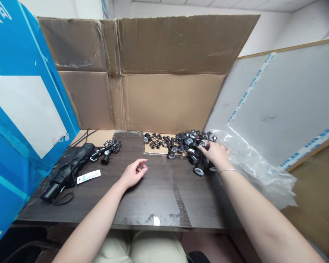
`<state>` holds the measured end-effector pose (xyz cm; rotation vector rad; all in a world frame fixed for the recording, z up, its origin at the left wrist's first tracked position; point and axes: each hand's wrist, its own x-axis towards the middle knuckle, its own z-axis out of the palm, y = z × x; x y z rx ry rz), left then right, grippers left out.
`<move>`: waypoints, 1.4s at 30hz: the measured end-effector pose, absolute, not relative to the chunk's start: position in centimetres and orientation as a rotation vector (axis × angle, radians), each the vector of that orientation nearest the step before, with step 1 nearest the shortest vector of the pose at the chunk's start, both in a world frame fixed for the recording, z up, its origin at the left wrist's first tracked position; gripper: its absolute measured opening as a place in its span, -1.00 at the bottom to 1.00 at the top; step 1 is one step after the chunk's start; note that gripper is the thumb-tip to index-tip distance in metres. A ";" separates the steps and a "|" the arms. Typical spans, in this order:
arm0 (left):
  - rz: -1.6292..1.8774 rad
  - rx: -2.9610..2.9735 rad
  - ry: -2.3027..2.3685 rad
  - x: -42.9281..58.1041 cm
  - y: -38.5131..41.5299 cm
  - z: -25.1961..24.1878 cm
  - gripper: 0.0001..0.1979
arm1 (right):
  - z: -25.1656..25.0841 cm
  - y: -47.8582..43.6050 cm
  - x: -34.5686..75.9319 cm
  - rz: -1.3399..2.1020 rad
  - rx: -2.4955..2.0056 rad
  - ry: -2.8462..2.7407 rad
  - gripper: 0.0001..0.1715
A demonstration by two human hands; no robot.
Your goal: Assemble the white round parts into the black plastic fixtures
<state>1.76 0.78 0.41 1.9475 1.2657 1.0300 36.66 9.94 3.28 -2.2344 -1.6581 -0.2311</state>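
My right hand (217,155), with a thin bracelet at the wrist, reaches into a pile of black stalked parts (181,142) at the back right. Its thumb and fingers close on one black part (195,143) at the pile's edge; the far fingers are partly hidden. Several parts show round, pale grey end faces, such as one part lying in front (199,170). Over the middle of the table, my left hand (133,173) is loosely curled with nothing in it, a gap showing between thumb and fingers. A smaller group of similar black parts (107,149) lies at the left.
A folded black umbrella (68,170) and a white label strip (89,176) lie on the dark table (153,197), left side. Cardboard (170,102) stands behind, a blue panel (57,109) at left. Clear plastic wrap (252,164) lies at right, by a pale partition (285,98).
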 end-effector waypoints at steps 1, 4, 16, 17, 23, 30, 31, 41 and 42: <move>1.030 1.950 1.266 1.7 0.8 0.4 -0.66 | 3.2 9.8 36.5 -0.250 -2.264 -1.685 -0.53; 1.033 1.961 1.267 1.7 0.8 0.4 -0.66 | 3.7 9.4 35.4 -0.343 -2.302 -1.697 -0.53; 0.960 2.026 1.291 2.2 0.1 0.9 -0.78 | 8.2 11.7 21.7 -0.017 -1.699 -2.386 -0.58; 0.940 2.038 1.291 2.2 0.1 0.9 -0.79 | 7.9 12.0 20.0 -0.069 -1.674 -2.457 -0.53; 0.902 2.023 1.288 2.1 -0.1 0.7 -0.78 | 4.7 14.0 13.6 -0.092 -1.725 -2.506 -0.31; 0.932 1.947 1.322 1.6 0.1 -0.1 -0.76 | 2.7 15.6 13.2 -0.151 -1.793 -2.470 -0.41; 0.930 1.948 1.320 1.6 0.1 -0.1 -0.76 | 2.7 15.6 13.3 -0.169 -1.784 -2.465 -0.44; 0.925 1.950 1.332 1.8 -0.3 0.1 -0.76 | 2.5 15.5 14.6 -0.188 -1.713 -2.366 -0.63; 0.926 1.951 1.330 1.8 -0.3 0.1 -0.76 | 2.7 15.6 15.0 -0.193 -1.711 -2.341 -0.62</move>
